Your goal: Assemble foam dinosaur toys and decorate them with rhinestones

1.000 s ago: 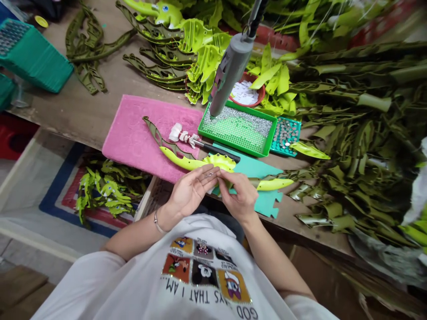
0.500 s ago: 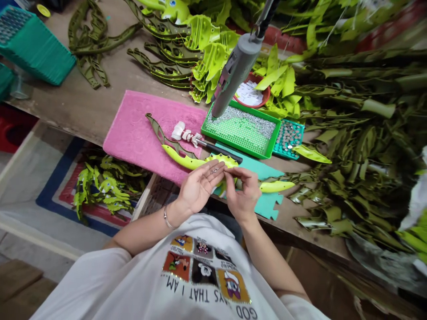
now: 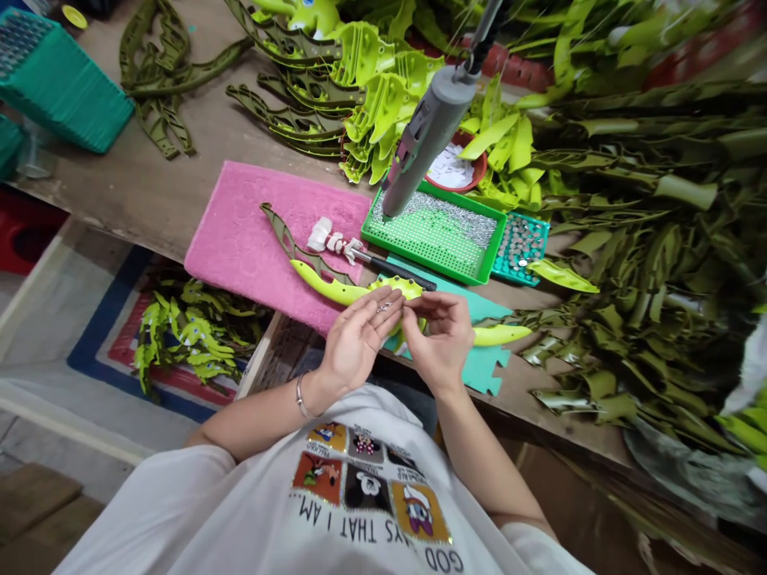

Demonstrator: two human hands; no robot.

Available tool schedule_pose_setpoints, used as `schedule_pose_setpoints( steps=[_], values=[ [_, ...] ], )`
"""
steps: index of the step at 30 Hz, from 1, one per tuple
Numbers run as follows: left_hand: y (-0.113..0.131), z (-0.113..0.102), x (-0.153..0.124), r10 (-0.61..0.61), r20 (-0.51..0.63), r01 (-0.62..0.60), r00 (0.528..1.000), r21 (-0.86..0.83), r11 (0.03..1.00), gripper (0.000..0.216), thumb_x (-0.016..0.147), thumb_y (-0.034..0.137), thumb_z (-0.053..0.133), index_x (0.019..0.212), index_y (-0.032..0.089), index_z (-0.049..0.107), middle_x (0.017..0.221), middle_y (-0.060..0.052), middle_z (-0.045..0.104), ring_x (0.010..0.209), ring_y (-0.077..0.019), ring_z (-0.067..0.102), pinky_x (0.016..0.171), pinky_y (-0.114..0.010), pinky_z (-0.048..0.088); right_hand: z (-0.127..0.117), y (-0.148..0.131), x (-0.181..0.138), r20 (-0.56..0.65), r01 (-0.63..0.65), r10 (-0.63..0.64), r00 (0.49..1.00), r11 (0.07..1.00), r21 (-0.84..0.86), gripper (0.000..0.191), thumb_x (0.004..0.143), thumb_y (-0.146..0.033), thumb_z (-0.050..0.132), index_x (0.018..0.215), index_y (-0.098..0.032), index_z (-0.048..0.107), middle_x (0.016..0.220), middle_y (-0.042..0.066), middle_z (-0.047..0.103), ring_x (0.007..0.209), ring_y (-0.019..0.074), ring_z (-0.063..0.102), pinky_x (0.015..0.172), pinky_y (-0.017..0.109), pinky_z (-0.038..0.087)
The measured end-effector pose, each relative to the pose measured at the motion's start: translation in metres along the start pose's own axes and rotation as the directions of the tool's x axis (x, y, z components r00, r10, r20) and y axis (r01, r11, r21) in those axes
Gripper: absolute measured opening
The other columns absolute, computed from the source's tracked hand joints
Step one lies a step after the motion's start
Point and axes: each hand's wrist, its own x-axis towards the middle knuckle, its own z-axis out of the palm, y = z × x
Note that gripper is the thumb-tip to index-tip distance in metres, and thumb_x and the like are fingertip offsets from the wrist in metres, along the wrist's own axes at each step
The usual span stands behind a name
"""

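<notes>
My left hand point(image 3: 355, 339) lies palm up at the bench's front edge, its fingers apart, with a few small metal screws point(image 3: 383, 306) resting on the fingertips. My right hand point(image 3: 442, 339) is beside it, thumb and forefinger pinched toward those screws; whether one is gripped I cannot make out. Just beyond both hands lies a lime-green and olive plastic toy piece point(image 3: 335, 281), partly on a pink towel point(image 3: 252, 231). A black-handled tool point(image 3: 371, 259) with a white wrapped end rests across it.
A grey powered screwdriver point(image 3: 425, 140) hangs over a green tray of screws point(image 3: 435, 231). A teal tray point(image 3: 518, 247) sits to its right, teal mats point(image 3: 473, 307) under my hands. Heaps of green plastic parts point(image 3: 629, 239) cover the right and back. Teal crates point(image 3: 57, 84) stand far left.
My right hand lifted slightly and brought its fingers closer to the screws on my left fingertips. The view shifted a little.
</notes>
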Motion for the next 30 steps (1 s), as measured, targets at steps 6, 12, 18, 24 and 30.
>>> schedule_pose_setpoints(
  steps=[6,12,18,24,30],
  values=[
    [0.023,-0.022,-0.011,0.082,-0.022,-0.081,0.996,0.047,0.996,0.025,0.09,0.009,0.05,0.102,0.009,0.072,0.113,-0.013,0.075,0.111,-0.0232,0.07,0.111,-0.04,0.047,-0.001,0.003,0.002,0.138,0.128,-0.119,0.983,0.99,-0.058,0.026,0.087,-0.017,0.065,0.108,-0.024,0.053,0.091,0.002,0.071,0.081,0.0146,0.072,0.074,0.029,0.061],
    [0.028,-0.043,-0.021,0.084,-0.083,-0.077,0.993,0.084,0.993,0.023,0.086,0.012,0.058,0.104,0.008,0.072,0.113,-0.016,0.074,0.115,-0.027,0.068,0.116,-0.044,0.042,0.005,0.008,0.01,0.324,0.383,-0.313,0.893,0.906,-0.182,0.023,0.092,-0.016,0.06,0.112,-0.024,0.052,0.089,0.002,0.072,0.081,0.0169,0.071,0.072,0.032,0.059],
    [0.022,-0.043,-0.019,0.058,-0.078,-0.056,0.995,0.022,0.998,0.022,0.088,0.015,0.058,0.104,0.008,0.071,0.114,-0.016,0.074,0.115,-0.0271,0.068,0.116,-0.045,0.041,0.015,0.013,0.015,0.345,0.508,-0.405,0.847,0.81,-0.294,0.019,0.091,-0.018,0.063,0.107,-0.023,0.057,0.085,0.003,0.074,0.083,0.0211,0.066,0.077,0.037,0.052],
    [0.024,-0.038,-0.02,0.031,-0.083,-0.034,0.996,-0.037,0.999,0.025,0.092,0.017,0.052,0.105,0.007,0.071,0.115,-0.017,0.073,0.117,-0.0264,0.067,0.114,-0.044,0.043,0.016,0.003,0.012,0.307,0.478,-0.385,0.87,0.811,-0.338,0.014,0.091,-0.022,0.065,0.105,-0.025,0.062,0.087,0.002,0.075,0.079,0.0201,0.064,0.074,0.037,0.05],
    [0.023,-0.037,-0.021,0.06,-0.108,-0.063,0.992,-0.027,0.998,0.024,0.091,0.016,0.052,0.101,0.009,0.073,0.111,-0.015,0.074,0.121,-0.0249,0.064,0.113,-0.039,0.044,0.029,-0.021,-0.002,0.346,0.544,-0.438,0.83,0.774,-0.325,0.019,0.087,-0.016,0.065,0.103,-0.025,0.061,0.082,0.0,0.073,0.074,0.0194,0.06,0.07,0.037,0.043]
  ],
)
